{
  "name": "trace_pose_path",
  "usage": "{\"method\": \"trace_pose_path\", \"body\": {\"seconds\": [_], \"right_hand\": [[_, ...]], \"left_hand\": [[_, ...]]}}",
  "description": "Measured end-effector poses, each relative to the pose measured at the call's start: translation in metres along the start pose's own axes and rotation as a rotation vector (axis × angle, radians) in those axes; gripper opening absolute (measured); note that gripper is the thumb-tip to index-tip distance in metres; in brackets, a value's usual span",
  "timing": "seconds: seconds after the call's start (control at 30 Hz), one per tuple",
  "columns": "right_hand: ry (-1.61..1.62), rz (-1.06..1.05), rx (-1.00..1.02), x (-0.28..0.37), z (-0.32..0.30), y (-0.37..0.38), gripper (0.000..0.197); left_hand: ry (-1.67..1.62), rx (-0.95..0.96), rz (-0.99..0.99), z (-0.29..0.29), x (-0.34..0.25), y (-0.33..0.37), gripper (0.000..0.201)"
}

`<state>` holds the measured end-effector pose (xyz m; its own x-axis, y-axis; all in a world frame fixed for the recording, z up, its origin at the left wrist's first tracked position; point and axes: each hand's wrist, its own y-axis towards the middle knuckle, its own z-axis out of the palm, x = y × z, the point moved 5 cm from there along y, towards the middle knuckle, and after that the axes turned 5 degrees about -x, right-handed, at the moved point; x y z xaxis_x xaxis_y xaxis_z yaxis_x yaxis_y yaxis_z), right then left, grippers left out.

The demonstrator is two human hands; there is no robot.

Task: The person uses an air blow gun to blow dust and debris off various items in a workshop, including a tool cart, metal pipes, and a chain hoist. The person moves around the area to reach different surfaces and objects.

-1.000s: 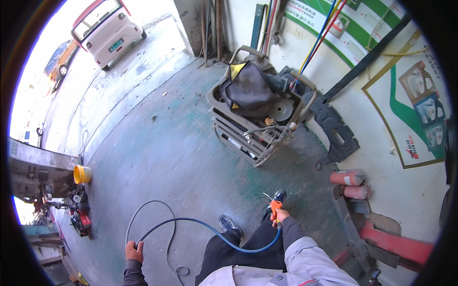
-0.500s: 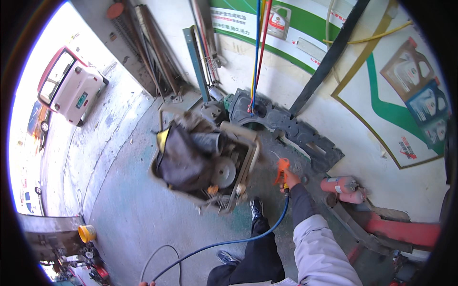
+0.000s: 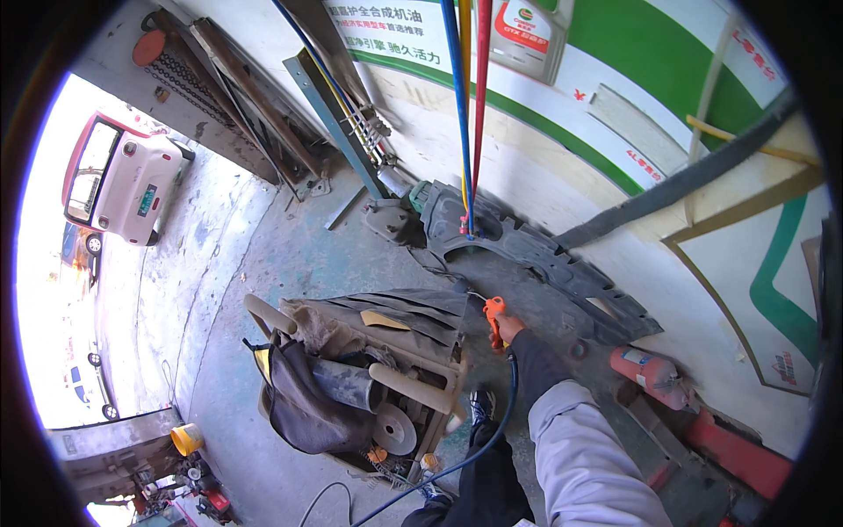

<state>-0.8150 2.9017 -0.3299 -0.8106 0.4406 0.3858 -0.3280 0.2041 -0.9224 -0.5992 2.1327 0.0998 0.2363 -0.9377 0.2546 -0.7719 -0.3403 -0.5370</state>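
Observation:
My right hand [image 3: 509,328], coming from the lower right, is closed around an orange air blow gun [image 3: 494,309]. Its thin nozzle points up and left, beyond the far right corner of a dirty beige cart [image 3: 457,373]. From the gun's handle a blue hose [image 3: 503,422] curves down past my leg to the lower edge. The cart is loaded with a dark cloth bag [image 3: 303,395] with a yellow patch, a grey cylinder [image 3: 344,384] and a round grey disc [image 3: 395,429]. My left hand is out of the picture.
A dark plastic splash shield [image 3: 527,255] leans along the wall, with coloured hoses [image 3: 465,114] hanging over it. Red cylinders [image 3: 652,376] lie at the right beside a red beam [image 3: 733,452]. A yellow bucket [image 3: 186,438] stands at left; a parked car [image 3: 132,180] is outside.
The cart now appears lower and nearer, with its slatted far side showing. My right hand with the blow gun sits slightly up and left. My left hand, at the lower edge before, has left view.

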Motion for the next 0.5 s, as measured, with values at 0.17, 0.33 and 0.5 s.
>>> {"method": "trace_pose_path", "body": {"seconds": [0.17,0.33,0.5], "right_hand": [[0.064,0.064,0.069,0.007,-0.005,0.002,0.051],[0.086,0.053,0.239,0.000,-0.019,-0.020,0.050],[0.253,0.079,0.186,-0.038,-0.052,-0.027,0.044]], "left_hand": [[0.099,0.066,-0.049,-0.006,0.002,0.004,0.058],[0.081,0.160,-0.018,-0.004,0.006,0.018,0.056],[-0.058,0.035,-0.009,-0.008,0.005,0.034,0.049]]}}
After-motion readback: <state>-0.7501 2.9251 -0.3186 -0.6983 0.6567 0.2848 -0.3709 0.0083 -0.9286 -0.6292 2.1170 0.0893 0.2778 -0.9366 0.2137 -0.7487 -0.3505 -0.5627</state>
